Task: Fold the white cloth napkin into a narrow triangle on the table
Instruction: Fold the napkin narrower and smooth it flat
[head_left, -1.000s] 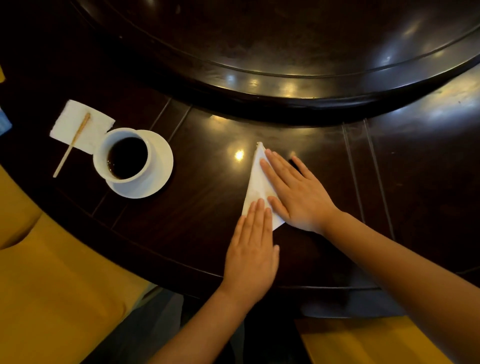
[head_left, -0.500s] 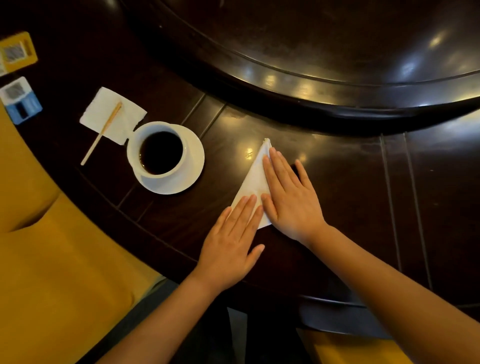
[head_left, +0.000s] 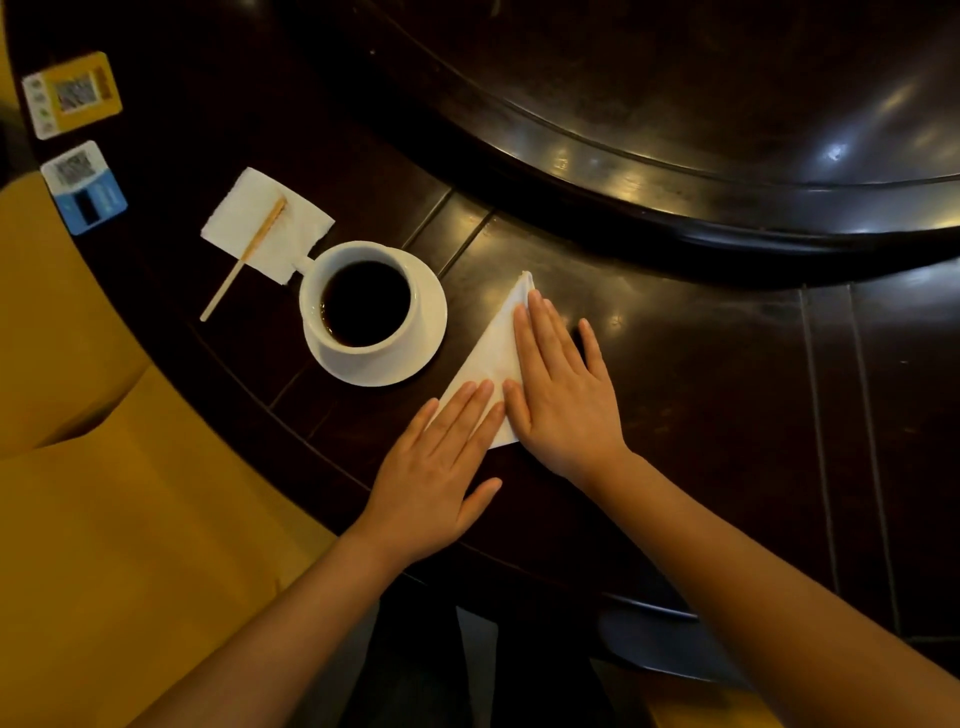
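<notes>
The white napkin (head_left: 493, 348) lies on the dark wooden table (head_left: 701, 389) as a narrow triangle, its tip pointing away from me. My right hand (head_left: 563, 395) lies flat on the napkin's right side with straight fingers, hiding that edge. My left hand (head_left: 441, 462) rests flat beside it, fingertips pressing the napkin's near left corner. Neither hand grips the cloth.
A white cup of dark coffee (head_left: 363, 301) stands on a saucer (head_left: 415, 358) just left of the napkin. Further left, a wooden stirrer (head_left: 244, 260) lies on a paper napkin (head_left: 260, 218). Two QR-code stands (head_left: 72, 96) sit at far left. A raised turntable (head_left: 675, 130) curves behind. Yellow seat (head_left: 104, 519) below.
My view has swung left, so the cup and cards show more fully. My left hand has slid slightly left and turned, fingertips still on the napkin's near corner. The right hand stays flat.
</notes>
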